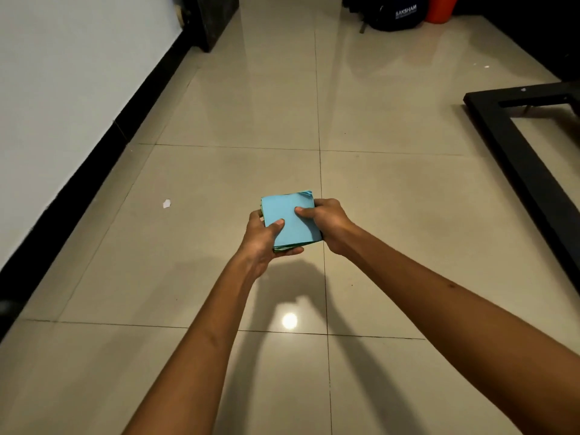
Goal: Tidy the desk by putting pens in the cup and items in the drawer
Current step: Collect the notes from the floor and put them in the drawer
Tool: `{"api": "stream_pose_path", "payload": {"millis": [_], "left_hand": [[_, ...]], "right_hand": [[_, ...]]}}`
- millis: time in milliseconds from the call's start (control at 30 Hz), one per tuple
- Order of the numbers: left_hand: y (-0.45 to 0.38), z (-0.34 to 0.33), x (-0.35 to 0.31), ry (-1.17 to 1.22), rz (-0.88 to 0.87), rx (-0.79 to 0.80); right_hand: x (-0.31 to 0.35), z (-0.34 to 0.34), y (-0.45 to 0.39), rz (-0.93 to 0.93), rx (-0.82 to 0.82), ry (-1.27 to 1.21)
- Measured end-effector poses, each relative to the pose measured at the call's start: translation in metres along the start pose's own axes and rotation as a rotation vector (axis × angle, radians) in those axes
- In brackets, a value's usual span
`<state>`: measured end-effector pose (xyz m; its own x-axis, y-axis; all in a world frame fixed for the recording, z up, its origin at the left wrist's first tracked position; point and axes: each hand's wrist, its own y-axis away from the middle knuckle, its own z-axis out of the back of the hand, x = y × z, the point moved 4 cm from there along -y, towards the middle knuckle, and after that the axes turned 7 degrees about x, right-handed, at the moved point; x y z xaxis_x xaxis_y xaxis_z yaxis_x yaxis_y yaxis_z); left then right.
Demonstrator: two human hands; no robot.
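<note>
A square stack of paper notes (287, 207), light blue on top with green sheets below, is held in the air over the tiled floor. My left hand (262, 243) grips its left and bottom edge, thumb pressed on the top sheet. My right hand (329, 222) holds the right edge, thumb also on top. One far corner of the top sheet is curled up. No desk top, cup, pens or drawer are in view.
A black frame of a table base (514, 152) lies on the floor at the right. A dark backpack (397, 14) and an orange bucket (441, 7) stand at the back. A white scrap of paper (166, 203) lies on the tiles at the left, near the white wall with its black skirting (103, 152).
</note>
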<state>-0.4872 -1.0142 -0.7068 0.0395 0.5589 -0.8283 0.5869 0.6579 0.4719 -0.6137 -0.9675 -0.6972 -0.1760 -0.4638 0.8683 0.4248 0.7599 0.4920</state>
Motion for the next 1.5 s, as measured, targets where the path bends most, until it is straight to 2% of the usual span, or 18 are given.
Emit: {"api": "stream_pose_path", "payload": {"millis": [167, 333, 500, 667, 900, 1200, 1500], "left_hand": [[0.042, -0.02, -0.057, -0.059, 0.062, -0.049], [0.094, -0.055, -0.131, -0.18, 0.1, -0.012], [0.143, -0.099, -0.201, -0.268, 0.194, 0.023], [0.184, -0.137, -0.263, -0.386, 0.206, 0.097], [0.251, -0.184, -0.328, -0.588, 0.194, 0.263], [0.355, -0.256, -0.34, -0.721, 0.235, 0.517], [0.468, -0.349, -0.284, -0.878, 0.183, 0.782]], "right_hand": [[0.046, 0.009, 0.049, -0.131, -0.032, -0.171], [0.108, 0.025, 0.121, -0.231, -0.028, -0.275], [0.177, 0.044, 0.187, -0.256, -0.08, -0.318], [0.238, 0.056, 0.251, -0.262, -0.184, -0.394], [0.291, 0.064, 0.342, -0.24, -0.443, -0.514], [0.294, 0.083, 0.48, -0.183, -0.723, -0.701], [0.245, 0.121, 0.629, -0.128, -1.017, -0.831]]}}
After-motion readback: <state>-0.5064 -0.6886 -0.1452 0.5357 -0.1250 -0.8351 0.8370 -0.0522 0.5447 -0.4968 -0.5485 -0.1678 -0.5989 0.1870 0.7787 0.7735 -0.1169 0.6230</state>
